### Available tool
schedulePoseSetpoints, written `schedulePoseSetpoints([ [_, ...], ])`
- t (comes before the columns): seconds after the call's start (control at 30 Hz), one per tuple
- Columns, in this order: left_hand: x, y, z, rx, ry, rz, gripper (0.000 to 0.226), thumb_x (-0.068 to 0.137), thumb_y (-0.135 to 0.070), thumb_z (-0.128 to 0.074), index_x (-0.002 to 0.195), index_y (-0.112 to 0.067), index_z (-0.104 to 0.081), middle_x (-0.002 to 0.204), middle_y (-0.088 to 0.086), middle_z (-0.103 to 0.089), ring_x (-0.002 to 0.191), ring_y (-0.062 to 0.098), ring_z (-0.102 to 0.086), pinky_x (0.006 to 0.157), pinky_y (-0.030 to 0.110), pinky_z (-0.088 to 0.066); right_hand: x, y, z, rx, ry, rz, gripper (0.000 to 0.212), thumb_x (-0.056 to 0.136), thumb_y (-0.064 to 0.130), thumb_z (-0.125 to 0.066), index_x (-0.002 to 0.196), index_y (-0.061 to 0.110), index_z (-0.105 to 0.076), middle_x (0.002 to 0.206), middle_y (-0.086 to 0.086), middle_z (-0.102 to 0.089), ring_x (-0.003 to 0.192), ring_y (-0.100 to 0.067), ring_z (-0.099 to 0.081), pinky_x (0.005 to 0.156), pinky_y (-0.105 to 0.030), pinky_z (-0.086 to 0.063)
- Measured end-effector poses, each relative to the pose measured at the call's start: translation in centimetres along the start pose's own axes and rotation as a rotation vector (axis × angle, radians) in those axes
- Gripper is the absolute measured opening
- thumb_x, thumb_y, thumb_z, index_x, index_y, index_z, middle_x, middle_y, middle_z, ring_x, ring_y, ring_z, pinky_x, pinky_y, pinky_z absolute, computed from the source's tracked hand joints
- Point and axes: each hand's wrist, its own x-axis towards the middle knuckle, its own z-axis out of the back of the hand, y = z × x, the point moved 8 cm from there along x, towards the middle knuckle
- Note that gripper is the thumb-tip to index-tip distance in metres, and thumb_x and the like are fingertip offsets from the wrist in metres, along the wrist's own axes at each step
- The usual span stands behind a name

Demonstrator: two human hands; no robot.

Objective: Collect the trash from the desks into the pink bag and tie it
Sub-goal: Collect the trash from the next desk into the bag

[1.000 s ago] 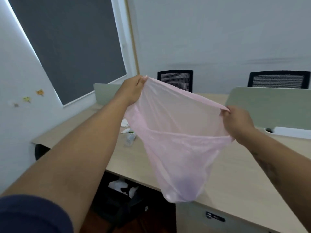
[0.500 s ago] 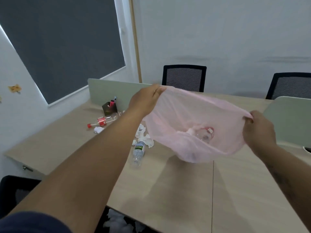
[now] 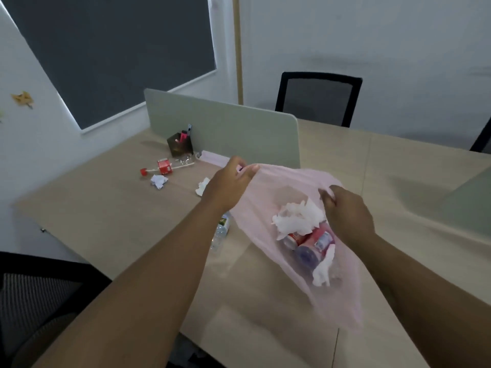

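Both hands hold the thin pink bag (image 3: 268, 205) by its rim above the light wooden desk (image 3: 111, 216). My left hand (image 3: 228, 185) pinches the far left edge, my right hand (image 3: 345, 213) grips the right edge. Through the plastic I see crumpled white tissue (image 3: 297, 216), a red-labelled can and a dark bottle (image 3: 308, 251). Loose on the desk lie a clear water bottle (image 3: 220, 233) under my left forearm, two tissue wads (image 3: 159, 181) (image 3: 202, 185), a red-labelled bottle (image 3: 170, 166) and a red cap (image 3: 143, 171).
A grey-green divider panel (image 3: 225, 128) stands across the desk, with a dark pen holder (image 3: 180, 144) and a pink strip (image 3: 212, 158) at its foot. Black mesh chairs (image 3: 317, 98) stand behind the desk; another chair (image 3: 29, 296) is at my lower left.
The bag came down from held high and spread to low over the desk. My hands moved closer together, and the view shifted towards the trash on the left desk.
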Motion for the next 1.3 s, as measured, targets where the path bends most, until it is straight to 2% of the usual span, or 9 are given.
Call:
schedulePoseSetpoints([
  [0.17,1.2,8.6,-0.3,-0.466,0.063,0.325,0.064,0.094,-0.067,-0.041,0.141,-0.024,-0.040,0.133,0.000,-0.053,0.117,0.019,-0.052,0.095,0.035,-0.042,3.4,1.1,-2.1,0.119,-0.013,-0.080,0.045,0.103,0.038,-0.034,0.091,0.008,-0.065,0.083,-0.009,-0.062,0.079,-0.030,-0.058,0.073,-0.036,-0.048],
  [0.4,0.4,20.9,-4.7,0.121,0.185,0.623,0.083,0.088,-0.050,-0.065,0.153,-0.016,-0.025,0.149,0.013,-0.042,0.137,0.037,-0.035,0.107,0.040,-0.034,5.7,1.3,-3.5,0.175,-0.040,-0.236,0.043,0.104,0.035,-0.033,0.098,0.007,-0.066,0.088,-0.009,-0.060,0.077,-0.026,-0.053,0.072,-0.031,-0.038],
  [0.53,-0.5,23.3,-9.3,0.082,0.326,0.596,0.092,0.077,-0.049,-0.075,0.150,-0.020,-0.028,0.136,0.010,-0.053,0.123,0.033,-0.053,0.098,0.039,-0.047,6.4,0.8,-4.1,0.148,-0.057,-0.263,0.044,0.104,0.037,-0.033,0.097,0.008,-0.066,0.090,-0.010,-0.062,0.075,-0.024,-0.054,0.074,-0.033,-0.042],
  [0.7,-0.6,22.7,-6.8,-0.162,0.226,0.655,0.051,0.073,-0.028,-0.079,0.115,-0.015,-0.053,0.101,0.006,-0.066,0.073,0.017,-0.064,0.056,0.027,-0.054,6.5,-0.4,-3.5,0.149,-0.062,-0.337,0.043,0.104,0.037,-0.033,0.096,0.008,-0.065,0.083,-0.008,-0.059,0.066,-0.016,-0.051,0.071,-0.032,-0.041],
  [0.77,0.8,20.8,-3.6,-0.353,0.112,0.650,0.047,0.078,-0.023,-0.079,0.115,-0.013,-0.052,0.102,0.009,-0.066,0.071,0.017,-0.064,0.053,0.027,-0.054,6.3,-1.1,-3.4,0.163,-0.072,-0.370,0.043,0.104,0.034,-0.034,0.096,0.004,-0.064,0.083,-0.010,-0.060,0.067,-0.020,-0.053,0.070,-0.031,-0.038],
  [0.9,2.3,13.3,2.4,-0.806,-0.014,0.527,0.058,0.082,-0.024,-0.080,0.129,-0.017,-0.045,0.118,0.009,-0.065,0.098,0.025,-0.069,0.083,0.048,-0.060,5.9,-2.3,-3.7,0.211,-0.065,-0.453,0.043,0.104,0.029,-0.034,0.103,-0.002,-0.064,0.093,-0.016,-0.060,0.082,-0.029,-0.052,0.073,-0.030,-0.037],
  [1.03,-1.0,3.7,2.5,-1.024,0.158,0.286,0.067,0.075,-0.019,-0.082,0.132,-0.016,-0.046,0.116,0.005,-0.069,0.095,0.020,-0.068,0.083,0.045,-0.056,6.0,-2.5,-3.3,0.255,-0.047,-0.485,0.041,0.103,0.026,-0.035,0.102,-0.003,-0.064,0.093,-0.016,-0.059,0.081,-0.028,-0.051,0.071,-0.029,-0.036],
  [1.17,-6.2,-0.3,-4.2,-0.740,0.502,0.184,0.082,0.062,-0.034,-0.090,0.127,-0.024,-0.041,0.118,-0.007,-0.069,0.103,0.008,-0.069,0.088,0.035,-0.056,6.1,-2.8,-2.7,0.269,-0.031,-0.485,0.042,0.103,0.027,-0.036,0.104,-0.004,-0.064,0.094,-0.016,-0.060,0.081,-0.029,-0.051,0.071,-0.029,-0.036],
  [1.3,-5.8,0.2,-8.8,-0.350,0.404,0.089,0.071,0.072,-0.029,-0.088,0.125,-0.030,-0.040,0.120,-0.019,-0.056,0.111,0.002,-0.059,0.092,0.022,-0.050,5.9,-3.0,-2.3,0.266,-0.010,-0.482,0.040,0.102,0.028,-0.037,0.103,-0.001,-0.065,0.090,-0.013,-0.059,0.077,-0.028,-0.053,0.066,-0.029,-0.038],
])
